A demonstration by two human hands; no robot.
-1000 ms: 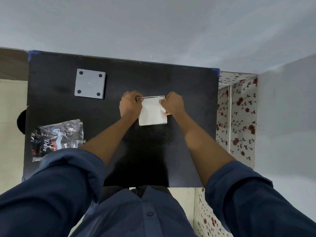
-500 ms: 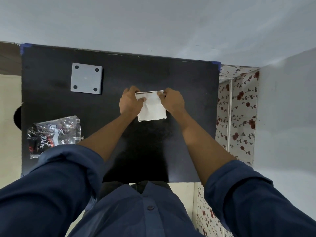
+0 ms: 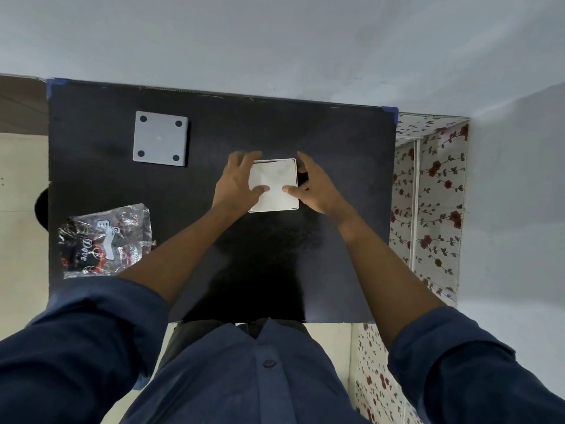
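Note:
A white square box with a thin dark rim lies on the black table, a little beyond its middle. Its top looks like soft, slightly creased white material. My left hand lies along the box's left side with fingers stretched toward the far corner and its thumb pressing on the top. On the box's right side my right hand mirrors this, its thumb pressing on the top close to the left thumb. The box's side walls are hidden behind both hands.
A grey square plate with four dark dots at its corners lies at the far left of the table. A crinkled clear packet with dark printed contents sits near the left edge. A rose-patterned wall panel stands right of the table.
Both hands have slid from the box's far edge, where the fingers were curled, to its sides. The fingers are now stretched out and the thumbs rest on the middle of the top.

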